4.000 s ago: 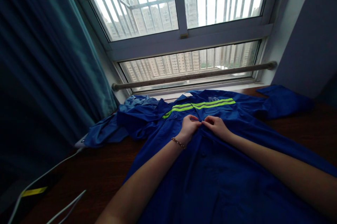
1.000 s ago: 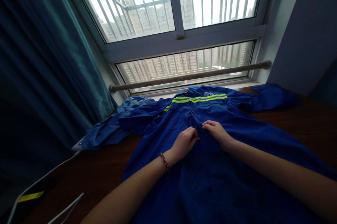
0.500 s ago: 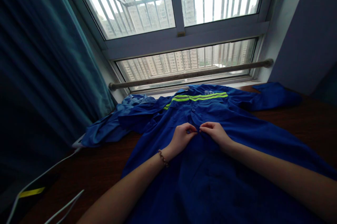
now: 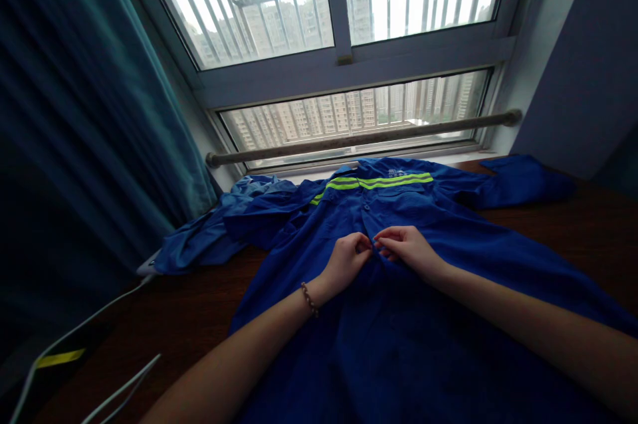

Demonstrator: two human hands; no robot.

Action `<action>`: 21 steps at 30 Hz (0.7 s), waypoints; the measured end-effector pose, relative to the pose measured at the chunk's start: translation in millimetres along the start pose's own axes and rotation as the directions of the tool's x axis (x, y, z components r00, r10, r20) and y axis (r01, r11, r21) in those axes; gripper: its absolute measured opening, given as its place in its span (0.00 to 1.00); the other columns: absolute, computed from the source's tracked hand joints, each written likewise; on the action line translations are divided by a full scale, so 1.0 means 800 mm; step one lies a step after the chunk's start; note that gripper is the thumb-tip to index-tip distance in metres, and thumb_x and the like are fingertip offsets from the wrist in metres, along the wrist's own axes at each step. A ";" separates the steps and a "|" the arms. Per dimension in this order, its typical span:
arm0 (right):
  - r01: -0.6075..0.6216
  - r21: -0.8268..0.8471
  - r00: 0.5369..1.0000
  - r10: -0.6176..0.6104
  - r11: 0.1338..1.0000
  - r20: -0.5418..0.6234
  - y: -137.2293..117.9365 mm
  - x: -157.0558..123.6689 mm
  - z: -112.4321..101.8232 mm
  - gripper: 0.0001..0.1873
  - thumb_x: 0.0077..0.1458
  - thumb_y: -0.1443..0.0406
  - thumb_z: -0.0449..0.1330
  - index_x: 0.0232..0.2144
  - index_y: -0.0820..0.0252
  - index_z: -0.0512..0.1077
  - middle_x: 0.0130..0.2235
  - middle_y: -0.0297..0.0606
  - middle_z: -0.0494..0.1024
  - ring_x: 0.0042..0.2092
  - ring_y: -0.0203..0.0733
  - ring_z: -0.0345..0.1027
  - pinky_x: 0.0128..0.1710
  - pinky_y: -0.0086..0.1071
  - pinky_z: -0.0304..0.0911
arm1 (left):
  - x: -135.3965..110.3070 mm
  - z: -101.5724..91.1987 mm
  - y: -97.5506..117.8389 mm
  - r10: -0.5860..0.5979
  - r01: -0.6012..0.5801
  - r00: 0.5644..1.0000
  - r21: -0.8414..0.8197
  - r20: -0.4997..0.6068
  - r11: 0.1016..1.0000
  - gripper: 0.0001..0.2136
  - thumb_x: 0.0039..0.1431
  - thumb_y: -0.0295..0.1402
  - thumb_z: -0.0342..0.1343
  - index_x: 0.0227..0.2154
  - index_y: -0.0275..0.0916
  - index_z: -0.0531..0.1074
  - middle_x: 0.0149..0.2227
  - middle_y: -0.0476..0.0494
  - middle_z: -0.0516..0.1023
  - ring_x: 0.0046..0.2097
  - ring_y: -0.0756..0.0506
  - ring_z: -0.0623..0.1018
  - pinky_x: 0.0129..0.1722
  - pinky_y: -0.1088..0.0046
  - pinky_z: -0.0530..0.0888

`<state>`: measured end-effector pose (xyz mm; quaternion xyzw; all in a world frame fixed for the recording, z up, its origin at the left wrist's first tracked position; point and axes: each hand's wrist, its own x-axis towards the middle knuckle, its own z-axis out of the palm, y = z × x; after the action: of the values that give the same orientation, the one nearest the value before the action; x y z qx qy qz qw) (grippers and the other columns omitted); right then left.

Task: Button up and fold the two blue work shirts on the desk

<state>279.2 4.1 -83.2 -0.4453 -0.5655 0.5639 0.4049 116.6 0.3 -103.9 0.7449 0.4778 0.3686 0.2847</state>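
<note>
A blue work shirt (image 4: 399, 337) with yellow-green reflective stripes (image 4: 379, 181) lies spread flat on a dark wooden table (image 4: 179, 318), collar toward the window. My left hand (image 4: 346, 259), with a bead bracelet on the wrist, pinches the shirt's front edge at mid-chest. My right hand (image 4: 406, 248) pinches the opposite front edge right beside it, fingertips almost touching. Whatever sits between the fingertips is too small to make out.
A crumpled blue garment (image 4: 219, 234) lies left of the shirt. White cables (image 4: 90, 331) run over the table's near-left corner. A teal curtain (image 4: 84, 111) hangs on the left; a barred window (image 4: 343, 32) and a rail (image 4: 363, 138) stand behind the table.
Since four seconds ago both hands have moved down the shirt front, nearer to me. In the last second they came together from slightly apart and pinch the front edges.
</note>
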 end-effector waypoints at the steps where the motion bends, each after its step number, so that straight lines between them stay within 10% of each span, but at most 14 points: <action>1: 0.003 -0.012 1.000 -0.003 1.000 0.000 0.006 0.000 0.002 0.10 0.42 0.63 0.59 0.29 0.64 0.71 0.27 0.37 0.75 0.25 0.34 0.68 0.21 0.24 0.61 | 0.000 0.003 -0.005 -0.044 0.045 0.999 -0.061 0.015 0.997 0.02 0.49 0.25 0.53 0.27 0.36 0.70 0.25 0.48 0.72 0.27 0.49 0.72 0.28 0.76 0.67; 21: 0.220 -0.160 0.967 -0.237 0.962 -0.097 0.050 0.010 -0.002 0.12 0.43 0.62 0.61 0.31 0.64 0.71 0.30 0.38 0.75 0.32 0.39 0.69 0.34 0.30 0.63 | -0.003 0.009 0.004 -0.210 0.250 0.968 -0.545 0.137 0.800 0.07 0.45 0.30 0.59 0.28 0.33 0.71 0.25 0.46 0.75 0.28 0.48 0.75 0.30 0.74 0.72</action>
<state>280.3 10.6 -123.4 -0.4376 -0.6290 0.4434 0.4651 123.7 -3.8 -106.0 0.5779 0.4257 0.4285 0.5488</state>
